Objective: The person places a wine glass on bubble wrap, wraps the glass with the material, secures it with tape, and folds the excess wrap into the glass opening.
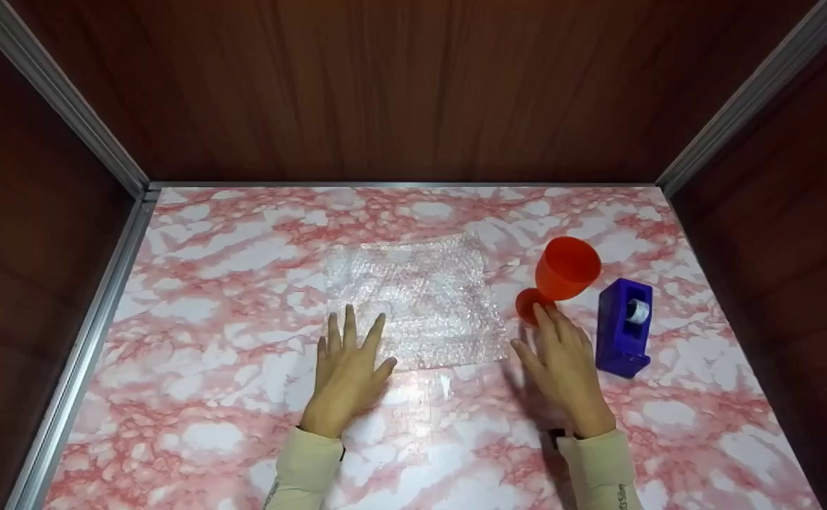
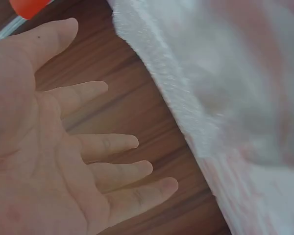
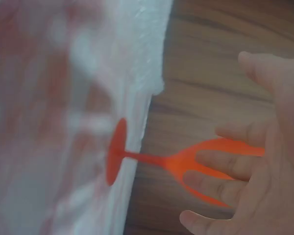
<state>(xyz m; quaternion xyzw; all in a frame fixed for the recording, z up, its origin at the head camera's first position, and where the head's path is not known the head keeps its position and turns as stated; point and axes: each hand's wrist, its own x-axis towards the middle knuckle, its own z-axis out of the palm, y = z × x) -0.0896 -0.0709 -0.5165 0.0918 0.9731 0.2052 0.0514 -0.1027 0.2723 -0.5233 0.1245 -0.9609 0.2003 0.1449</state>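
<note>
An orange-red stemmed goblet (image 1: 567, 270) stands upright right of centre, its round foot on the table. My right hand (image 1: 565, 375) hovers just in front of it with fingers spread, the fingertips overlapping the foot. In the right wrist view, those fingers (image 3: 230, 192) cross in front of the goblet's bowl (image 3: 186, 166) without curling round it. A sheet of clear bubble wrap (image 1: 420, 297) lies flat in the middle. Over its near left corner is my left hand (image 1: 346, 382), its fingers straight and spread. The left wrist view shows that palm (image 2: 39, 132) holding nothing, beside the wrap's edge (image 2: 161, 73).
A blue tape dispenser (image 1: 613, 329) with a roll of tape stands to the right of the goblet and my right hand. The red-and-white marbled table (image 1: 207, 425) is bounded by dark wood-look panels (image 1: 399, 92) at the back and both sides, with metal edging (image 1: 76, 382).
</note>
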